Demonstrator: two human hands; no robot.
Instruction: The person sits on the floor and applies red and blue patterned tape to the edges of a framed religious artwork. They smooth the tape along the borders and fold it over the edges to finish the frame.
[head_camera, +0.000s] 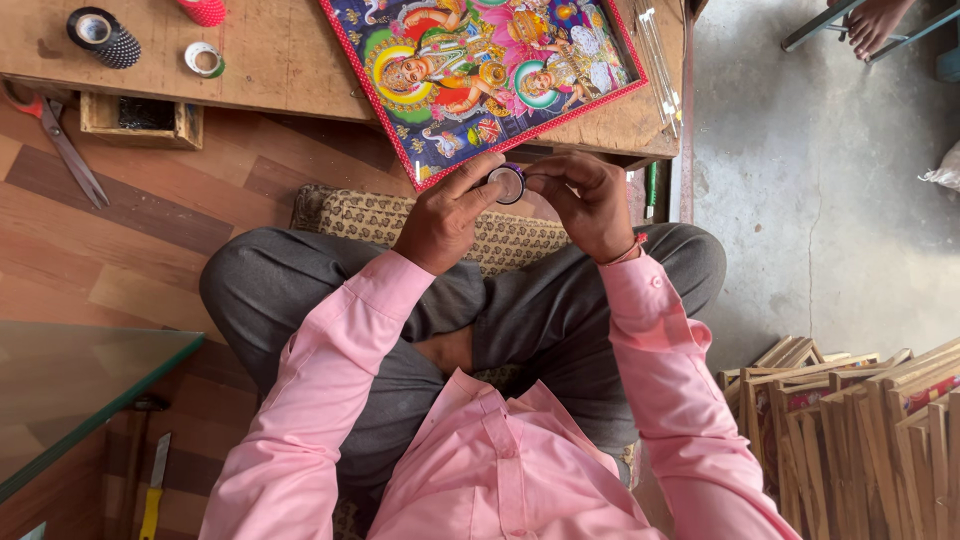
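I sit cross-legged on a patterned cushion (352, 214) in front of a low wooden table (280, 60). My left hand (448, 212) pinches a small dark roll of tape (508, 184) between thumb and fingers. My right hand (590, 203) is right beside it, fingertips at the roll's right edge, curled as if picking at the tape end. Both hands hover just below the near corner of a colourful picture with a red border (480, 70) that lies on the table.
Two tape rolls (104, 36) (205, 60) lie on the table's left, with a small wooden box (140, 118) below them. Scissors (60, 135) rest on the floor. A glass sheet (70, 390) lies bottom left, stacked wooden frames (860, 420) bottom right. Another person's foot (880, 22) shows top right.
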